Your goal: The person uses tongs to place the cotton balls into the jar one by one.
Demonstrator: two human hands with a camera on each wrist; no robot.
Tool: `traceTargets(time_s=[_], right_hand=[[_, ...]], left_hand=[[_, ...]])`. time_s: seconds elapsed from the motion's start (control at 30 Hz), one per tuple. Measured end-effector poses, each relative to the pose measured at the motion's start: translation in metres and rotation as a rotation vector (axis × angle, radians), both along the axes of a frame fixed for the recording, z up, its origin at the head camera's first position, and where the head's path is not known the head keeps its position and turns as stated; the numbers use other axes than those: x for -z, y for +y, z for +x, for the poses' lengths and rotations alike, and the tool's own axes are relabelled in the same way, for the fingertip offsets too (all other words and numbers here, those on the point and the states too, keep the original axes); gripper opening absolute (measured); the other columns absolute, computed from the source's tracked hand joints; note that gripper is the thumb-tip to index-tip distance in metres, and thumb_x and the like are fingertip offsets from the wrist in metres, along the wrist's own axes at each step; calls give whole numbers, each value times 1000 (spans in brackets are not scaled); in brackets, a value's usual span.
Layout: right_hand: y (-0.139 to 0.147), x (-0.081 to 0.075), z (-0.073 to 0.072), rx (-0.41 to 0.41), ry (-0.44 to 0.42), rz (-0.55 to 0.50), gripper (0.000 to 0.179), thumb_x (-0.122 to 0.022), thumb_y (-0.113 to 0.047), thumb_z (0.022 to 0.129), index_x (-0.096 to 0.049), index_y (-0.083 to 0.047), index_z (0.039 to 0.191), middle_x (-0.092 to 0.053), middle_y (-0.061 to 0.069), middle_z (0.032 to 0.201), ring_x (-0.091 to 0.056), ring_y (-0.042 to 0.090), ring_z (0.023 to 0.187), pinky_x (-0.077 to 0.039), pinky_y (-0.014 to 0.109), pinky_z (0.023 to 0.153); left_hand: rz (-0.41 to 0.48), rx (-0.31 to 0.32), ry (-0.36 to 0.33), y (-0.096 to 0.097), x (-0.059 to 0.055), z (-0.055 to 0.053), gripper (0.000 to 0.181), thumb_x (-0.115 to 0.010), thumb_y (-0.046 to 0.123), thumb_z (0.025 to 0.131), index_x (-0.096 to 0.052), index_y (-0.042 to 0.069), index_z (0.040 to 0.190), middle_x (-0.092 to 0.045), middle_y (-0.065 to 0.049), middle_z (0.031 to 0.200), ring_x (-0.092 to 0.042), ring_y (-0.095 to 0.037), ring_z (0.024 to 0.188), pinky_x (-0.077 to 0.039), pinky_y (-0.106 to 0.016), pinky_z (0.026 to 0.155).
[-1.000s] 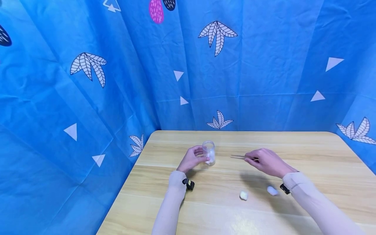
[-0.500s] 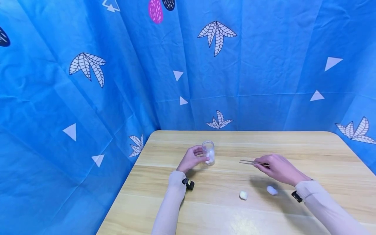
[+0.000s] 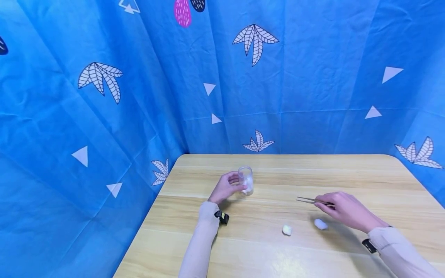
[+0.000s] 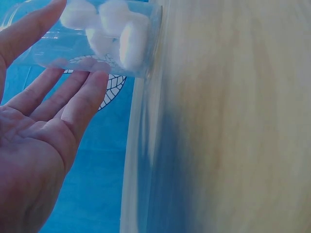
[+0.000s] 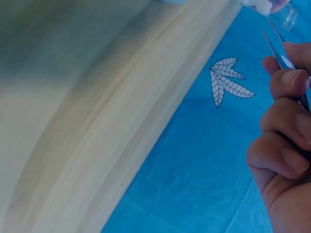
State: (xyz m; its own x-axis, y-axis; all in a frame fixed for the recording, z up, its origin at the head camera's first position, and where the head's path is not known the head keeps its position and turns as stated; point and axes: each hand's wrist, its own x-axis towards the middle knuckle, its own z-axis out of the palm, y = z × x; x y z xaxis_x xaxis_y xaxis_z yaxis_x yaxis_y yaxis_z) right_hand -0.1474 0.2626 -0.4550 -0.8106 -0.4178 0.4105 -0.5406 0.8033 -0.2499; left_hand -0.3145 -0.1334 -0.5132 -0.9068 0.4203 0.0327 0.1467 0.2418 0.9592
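Note:
My left hand point(image 3: 225, 188) grips a clear jar point(image 3: 245, 173) from its left side, thumb in front and fingers behind. The jar stands upright on the table, its top uncovered. Several white cotton balls point(image 4: 133, 43) lie in its lower part, as the left wrist view shows. My right hand point(image 3: 345, 210) pinches metal tweezers point(image 3: 307, 200) above the table, tips pointing left toward the jar. Nothing sits between the parted tips point(image 5: 267, 39) in the right wrist view. Below the right hand lies one cotton ball point(image 3: 320, 224); another cotton ball point(image 3: 286, 230) rests to its left.
The light wooden table point(image 3: 257, 255) reaches back to a blue patterned curtain point(image 3: 313, 77), which also hangs along the left side. A wrist camera point(image 3: 222, 217) is strapped to the left sleeve, another wrist camera point(image 3: 369, 246) to the right.
My right hand has moved right and toward me with the tweezers, away from the jar, and is now close to the right cotton ball. The left hand and jar stay in place.

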Motion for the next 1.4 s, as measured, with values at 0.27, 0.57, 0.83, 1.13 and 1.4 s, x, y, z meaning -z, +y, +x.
traceTargets(time_s=[0.27,0.57,0.83,1.13,1.4], right_hand=[[11,7,15,50,-26,5,10,-78,-19,91,-80,-21,101,-78,-13,92,-65,-9,81,-60,27,66],[23,18,29,86,-10,25,12,-81,-19,88,-80,-20,100,-80,-11,91,-70,-3,83,-62,30,68],[34,27,45,131,-7,51,12,-83,-23,86,-80,-25,98,-79,-14,91,-68,-6,83,-61,32,68],[38,35,52,119,-13,48,13,-84,-23,86,-78,-30,94,-71,-27,86,-58,-14,80,-57,26,64],[45,40,55,92,-64,49,13,-82,-23,88,-75,-32,92,-63,-32,83,-48,-16,75,-49,25,58]], left_hand=[[-4,2,6,-1,3,-1,59,-88,22,82,-64,12,134,-67,-10,136,-64,-29,128,-53,-43,113],[10,-3,2,-1,1,-1,56,-87,20,82,-64,11,132,-68,-11,134,-65,-28,127,-54,-42,112],[13,-4,4,0,1,0,55,-87,18,83,-64,10,132,-67,-13,135,-64,-31,128,-53,-43,113],[-1,-9,3,0,-1,2,57,-87,19,82,-64,11,133,-67,-12,136,-63,-30,129,-53,-44,113],[-1,-13,15,1,1,-1,57,-88,20,81,-64,11,132,-68,-12,134,-64,-31,127,-53,-44,113]])
